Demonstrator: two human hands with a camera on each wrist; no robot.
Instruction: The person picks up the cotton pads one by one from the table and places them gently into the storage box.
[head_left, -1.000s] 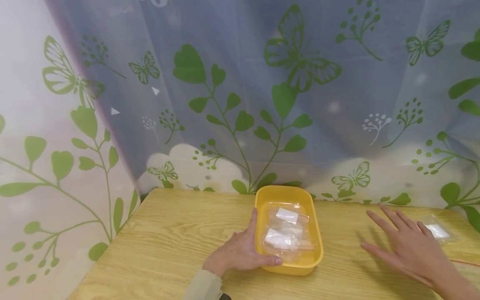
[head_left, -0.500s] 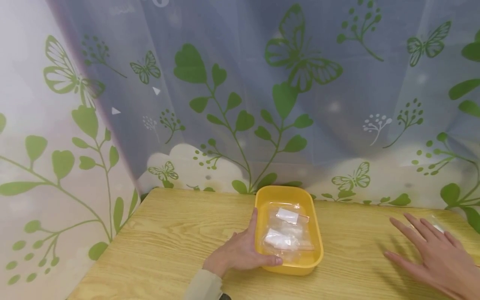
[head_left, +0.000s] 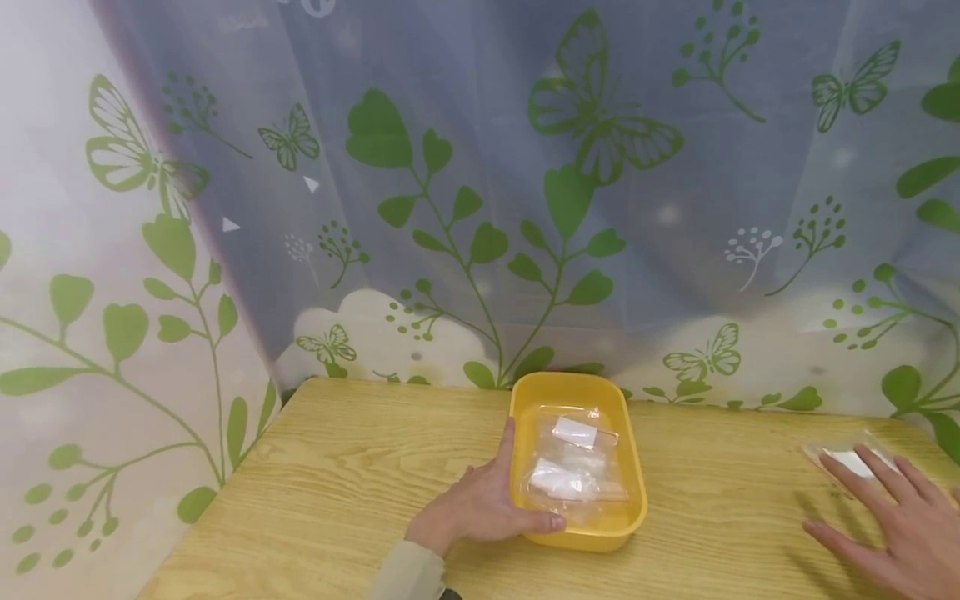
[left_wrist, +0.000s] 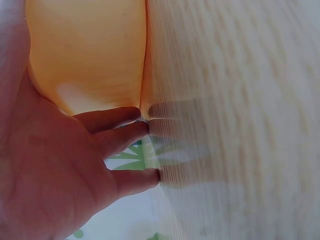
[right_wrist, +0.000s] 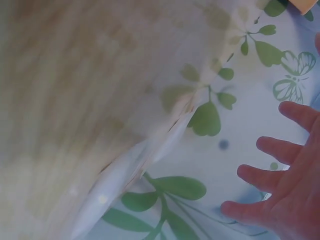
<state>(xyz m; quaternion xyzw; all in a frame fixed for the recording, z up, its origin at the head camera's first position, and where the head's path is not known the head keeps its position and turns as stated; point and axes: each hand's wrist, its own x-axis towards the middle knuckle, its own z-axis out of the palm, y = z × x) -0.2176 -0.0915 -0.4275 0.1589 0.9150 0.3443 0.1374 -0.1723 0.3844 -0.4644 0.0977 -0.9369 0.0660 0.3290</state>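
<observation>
A yellow plastic tray (head_left: pixel 636 483) stands on the table with small clear bags (head_left: pixel 558 479) bearing white labels inside it. My left hand (head_left: pixel 480 500) holds the tray at its near left corner. Its thumb lies over the near rim and its fingers run along the outside of the left wall. In the left wrist view the fingertips (left_wrist: pixel 150 175) meet the tabletop beside the tray's orange-looking side. At the right, my right hand (head_left: pixel 900 525) hovers with spread fingers, partly covering a flat clear bag (head_left: pixel 851 461) with a white label on the table.
A wood-grain table (head_left: pixel 360 450) reaches back to a blue and white curtain (head_left: pixel 495 250) printed with green leaves and butterflies. To the left hangs a pale cloth panel (head_left: pixel 112 400) with the same print.
My right hand has moved to the right, away from the tray, to over the bag at the table's right. The left hand and the tray have stayed in place.
</observation>
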